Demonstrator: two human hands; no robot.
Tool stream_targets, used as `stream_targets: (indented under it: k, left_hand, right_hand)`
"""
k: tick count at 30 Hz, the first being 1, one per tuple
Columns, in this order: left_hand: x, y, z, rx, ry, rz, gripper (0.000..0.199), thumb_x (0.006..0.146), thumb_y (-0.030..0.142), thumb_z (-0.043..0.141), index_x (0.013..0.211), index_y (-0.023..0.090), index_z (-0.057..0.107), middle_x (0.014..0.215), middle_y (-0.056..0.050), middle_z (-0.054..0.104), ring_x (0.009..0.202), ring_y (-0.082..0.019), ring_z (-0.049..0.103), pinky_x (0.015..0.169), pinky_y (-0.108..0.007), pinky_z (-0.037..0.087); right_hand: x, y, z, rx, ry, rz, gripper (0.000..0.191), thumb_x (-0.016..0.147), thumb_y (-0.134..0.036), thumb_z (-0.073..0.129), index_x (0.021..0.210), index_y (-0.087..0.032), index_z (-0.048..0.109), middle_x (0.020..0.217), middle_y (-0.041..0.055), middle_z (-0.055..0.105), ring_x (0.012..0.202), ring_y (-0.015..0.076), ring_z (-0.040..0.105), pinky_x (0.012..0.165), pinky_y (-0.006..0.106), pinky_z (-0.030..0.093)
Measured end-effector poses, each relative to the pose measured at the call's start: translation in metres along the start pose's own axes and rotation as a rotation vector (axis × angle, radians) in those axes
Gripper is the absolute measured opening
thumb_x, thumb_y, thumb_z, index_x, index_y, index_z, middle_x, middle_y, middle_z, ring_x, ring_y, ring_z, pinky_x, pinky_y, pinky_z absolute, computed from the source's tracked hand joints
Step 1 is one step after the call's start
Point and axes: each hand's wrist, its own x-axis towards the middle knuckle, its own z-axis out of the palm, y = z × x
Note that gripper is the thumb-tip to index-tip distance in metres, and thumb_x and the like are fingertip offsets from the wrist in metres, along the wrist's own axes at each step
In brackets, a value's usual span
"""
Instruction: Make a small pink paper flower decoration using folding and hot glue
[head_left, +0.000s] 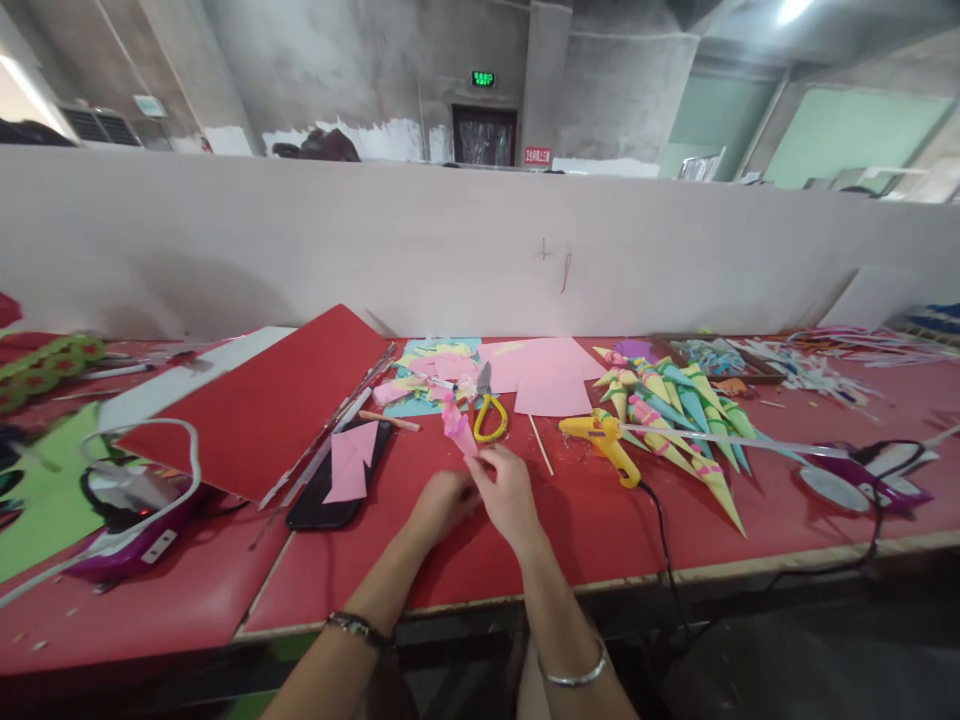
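My right hand (510, 495) pinches the lower end of a small pink paper cone (462, 436) with a ruffled, brighter pink top. Close beside it, my left hand (441, 508) is low over the red table with its fingers curled in; whatever they hold is hidden. Just beyond the cone lie yellow-handled scissors (484, 378). A thin wooden stick (541, 446) rests to the right of my hands. Further right is a yellow glue gun (600, 432) with a long clear glue stick. Pink cut paper (349, 462) lies on a black phone (319, 510) to the left.
Finished-looking paper cones (716, 485) in yellow, green and pink are piled at right. Pink sheets (551, 385) and paper scraps (431, 365) lie at the back. A red board (277, 410) and purple power strips (135, 540) stand left and right. A white partition (450, 250) closes the far side.
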Motion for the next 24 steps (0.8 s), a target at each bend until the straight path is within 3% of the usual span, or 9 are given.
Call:
stream_targets:
  k: [3,11,24]
  left_hand:
    - [0.001,0.001,0.002,0.133,-0.050,0.054,0.017,0.073,0.027,0.055,0.059,0.016,0.055,0.053,0.000,0.056,0.048,-0.011,0.046,0.049,-0.021,0.028]
    - [0.005,0.002,0.005,0.335,-0.075,0.092,0.022,0.082,0.029,0.046,0.064,0.018,0.054,0.061,-0.001,0.058,0.058,-0.014,0.050,0.053,-0.023,0.027]
    - [0.007,0.005,0.003,0.383,-0.089,0.109,0.025,0.084,0.032,0.044,0.065,0.018,0.051,0.064,-0.004,0.059,0.059,-0.016,0.050,0.054,-0.025,0.026]
  right_hand:
    - [-0.004,0.003,-0.010,-0.092,0.023,0.020,0.022,0.085,-0.022,0.046,0.074,-0.019,0.065,0.074,0.0061,0.064,0.071,0.0186,0.059,0.065,0.027,0.041]
    - [-0.046,0.037,-0.057,-0.205,0.094,0.070,0.027,0.086,-0.025,0.043,0.077,-0.018,0.067,0.073,0.0091,0.066,0.070,0.0213,0.060,0.064,0.030,0.042]
    - [-0.049,0.042,-0.068,-0.129,0.056,0.087,0.027,0.085,-0.025,0.045,0.079,-0.015,0.069,0.071,0.0062,0.067,0.066,0.0178,0.062,0.062,0.026,0.044]
